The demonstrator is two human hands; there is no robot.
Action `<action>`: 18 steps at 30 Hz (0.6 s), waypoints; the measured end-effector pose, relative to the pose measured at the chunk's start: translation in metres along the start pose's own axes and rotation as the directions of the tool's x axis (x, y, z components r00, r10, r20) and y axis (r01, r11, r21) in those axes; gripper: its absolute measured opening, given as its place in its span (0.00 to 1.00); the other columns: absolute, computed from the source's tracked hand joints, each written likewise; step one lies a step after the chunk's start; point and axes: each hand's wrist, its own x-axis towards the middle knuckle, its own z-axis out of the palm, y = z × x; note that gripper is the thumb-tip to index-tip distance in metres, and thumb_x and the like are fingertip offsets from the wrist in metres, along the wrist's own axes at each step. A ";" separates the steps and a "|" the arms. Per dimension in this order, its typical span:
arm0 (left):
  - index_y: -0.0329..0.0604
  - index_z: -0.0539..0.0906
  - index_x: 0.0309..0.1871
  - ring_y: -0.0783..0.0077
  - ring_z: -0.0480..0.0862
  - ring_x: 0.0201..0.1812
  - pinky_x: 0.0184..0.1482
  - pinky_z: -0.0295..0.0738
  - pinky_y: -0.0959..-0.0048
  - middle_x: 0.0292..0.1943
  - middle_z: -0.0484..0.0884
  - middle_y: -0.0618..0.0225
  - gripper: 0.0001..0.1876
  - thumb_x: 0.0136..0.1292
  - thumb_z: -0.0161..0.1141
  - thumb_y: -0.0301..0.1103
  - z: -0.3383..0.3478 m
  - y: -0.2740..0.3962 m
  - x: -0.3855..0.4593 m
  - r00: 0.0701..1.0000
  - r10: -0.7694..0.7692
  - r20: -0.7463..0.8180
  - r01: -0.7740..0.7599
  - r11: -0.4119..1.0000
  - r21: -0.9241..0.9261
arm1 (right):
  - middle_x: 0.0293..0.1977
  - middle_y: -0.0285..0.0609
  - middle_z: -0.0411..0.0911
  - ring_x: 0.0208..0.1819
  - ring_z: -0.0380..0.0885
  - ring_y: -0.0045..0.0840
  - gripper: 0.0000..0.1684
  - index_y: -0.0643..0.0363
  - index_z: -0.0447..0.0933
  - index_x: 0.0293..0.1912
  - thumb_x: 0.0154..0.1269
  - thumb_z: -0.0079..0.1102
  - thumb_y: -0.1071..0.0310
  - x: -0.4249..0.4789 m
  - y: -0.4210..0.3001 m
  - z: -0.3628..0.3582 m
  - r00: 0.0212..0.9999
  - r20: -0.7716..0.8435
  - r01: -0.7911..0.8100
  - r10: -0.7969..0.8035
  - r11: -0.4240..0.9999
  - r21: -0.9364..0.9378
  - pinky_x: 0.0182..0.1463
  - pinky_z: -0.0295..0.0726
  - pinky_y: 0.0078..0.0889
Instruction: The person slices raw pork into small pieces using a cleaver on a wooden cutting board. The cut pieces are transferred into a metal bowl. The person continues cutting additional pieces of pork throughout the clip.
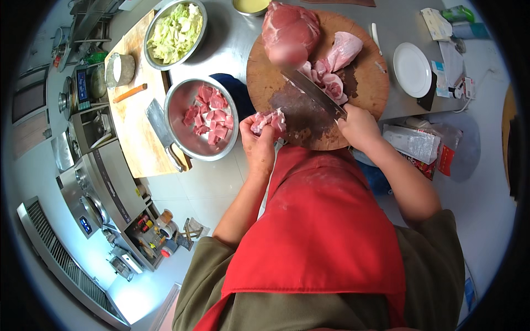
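My left hand pinches a piece of raw meat at the left edge of a round wooden chopping block. My right hand grips the handle of a cleaver, whose dark blade slants across the block towards the upper left. Just beyond the blade lie several cut meat slices and a pale, fatty chunk of meat. A large raw joint of meat rests at the back of the block. Left of my left hand, a steel bowl holds cubed meat.
Chopped cabbage fills another steel bowl at the upper left. A second cleaver and an orange-handled tool lie on a wooden board. Right of the block are a white plate and a white-handled utensil on the steel table.
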 end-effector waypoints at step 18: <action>0.44 0.81 0.70 0.38 0.87 0.59 0.61 0.84 0.49 0.61 0.83 0.48 0.28 0.74 0.70 0.50 0.043 0.011 0.026 0.905 0.255 0.342 -0.426 0.534 0.730 | 0.39 0.66 0.87 0.46 0.87 0.64 0.17 0.66 0.80 0.50 0.74 0.62 0.60 -0.039 -0.003 0.003 0.999 -0.014 0.049 -0.047 0.953 0.298 0.54 0.84 0.64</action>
